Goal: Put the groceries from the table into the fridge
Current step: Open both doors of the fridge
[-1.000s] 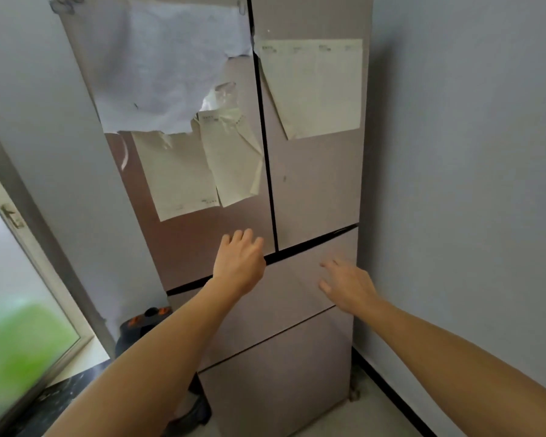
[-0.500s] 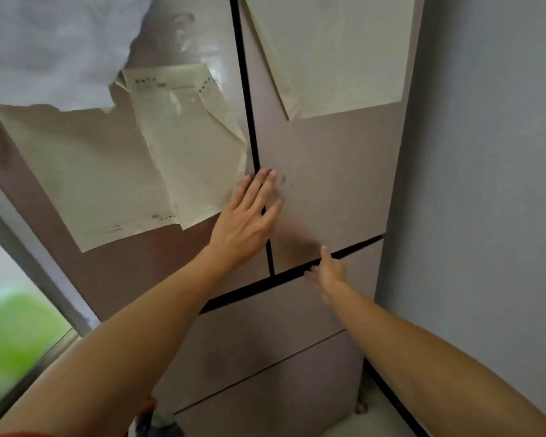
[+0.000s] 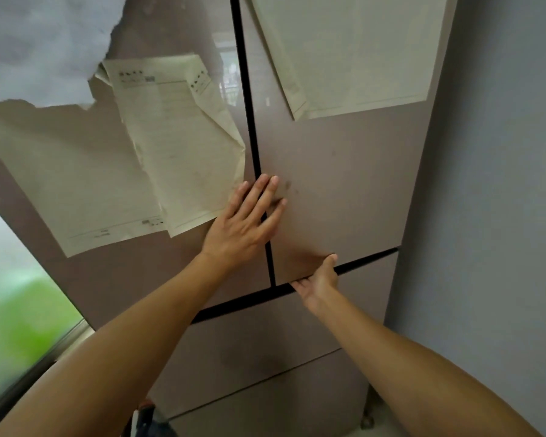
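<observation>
A tall mauve fridge fills the view, all its doors closed. My left hand lies flat with straight fingers across the black seam between the two upper doors. My right hand grips the bottom edge of the upper right door: its fingers hook into the dark gap under that door and the thumb points up on the door face. No groceries are in view.
Yellowed paper sheets and a torn white sheet hang on the upper left door; another sheet hangs on the right door. Two drawer fronts lie below. A grey wall stands close on the right, a window on the left.
I have come closer to the fridge. My left hand rose from the lower gap to the seam between the upper doors. My right hand reached in and hooked under the upper right door's edge.
</observation>
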{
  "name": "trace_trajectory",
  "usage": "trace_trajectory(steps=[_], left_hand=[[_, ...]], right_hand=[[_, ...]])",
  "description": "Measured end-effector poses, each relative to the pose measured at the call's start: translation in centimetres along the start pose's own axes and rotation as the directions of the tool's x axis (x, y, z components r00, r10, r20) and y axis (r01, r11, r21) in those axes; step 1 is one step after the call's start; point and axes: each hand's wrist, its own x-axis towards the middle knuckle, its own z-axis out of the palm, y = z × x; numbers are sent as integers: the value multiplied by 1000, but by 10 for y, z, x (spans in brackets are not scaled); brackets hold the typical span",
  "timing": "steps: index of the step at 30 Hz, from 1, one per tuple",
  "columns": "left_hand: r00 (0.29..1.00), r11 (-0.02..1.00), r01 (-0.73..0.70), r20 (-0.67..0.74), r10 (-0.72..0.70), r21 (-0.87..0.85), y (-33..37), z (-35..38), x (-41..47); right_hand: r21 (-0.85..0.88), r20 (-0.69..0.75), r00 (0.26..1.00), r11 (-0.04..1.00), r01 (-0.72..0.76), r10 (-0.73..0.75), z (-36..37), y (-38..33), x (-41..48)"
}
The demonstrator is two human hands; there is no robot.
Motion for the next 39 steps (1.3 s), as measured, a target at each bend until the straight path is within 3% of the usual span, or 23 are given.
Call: trace_trajectory(steps=[4, 13, 18, 20, 22, 24, 26, 28, 30, 32, 33, 35, 39], left_hand=[[999, 999, 28, 43, -26, -43, 8, -12, 3], [984, 960, -122, 92, 149, -252, 31, -77, 22], [998, 907, 10, 67, 20, -422, 44, -119, 25], [993, 886, 117, 66, -98, -448, 39, -129, 32], [976, 855, 215, 78, -203, -472, 36, -135, 44], [957, 823, 280, 83, -276, -494, 35, -140, 61], [937, 797, 335, 86, -339, -502, 35, -146, 81], [917, 782, 382, 99, -386, -493, 34, -149, 104], [895, 764, 437, 143, -423, -475, 34, -150, 126], [873, 739, 484, 210, -439, -469, 36, -145, 146], [867, 726, 498, 247, -433, -474, 38, -141, 155], [870, 719, 493, 287, -401, -490, 44, -134, 169], [893, 712, 445, 206, -400, -544, 67, -132, 195]], right_hand=[[-25, 31, 999, 1000, 9, -9, -6, -4, -10], [-247, -13, 996, 966, 78, -84, -49, -21, -61], [-386, -9, 987, 911, 146, -162, -92, -38, -103], [-475, -55, 960, 853, 217, -275, -107, -45, -121], [-630, -106, 869, 708, 318, -484, -120, -51, -138], [-739, -93, 715, 529, 417, -693, -131, -62, -157], [-791, 8, 542, 327, 518, -840, -141, -78, -177], [-806, 180, 336, 57, 589, -925, -144, -96, -202], [-774, 430, 104, -307, 554, -897, -138, -114, -227], [-637, 682, -89, -649, 415, -726, -132, -127, -239], [-540, 779, -149, -773, 332, -609, -131, -133, -238], [-371, 902, -156, -909, 191, -402, -132, -143, -228], [-162, 987, 6, -987, 10, -162, -160, -174, -194]])
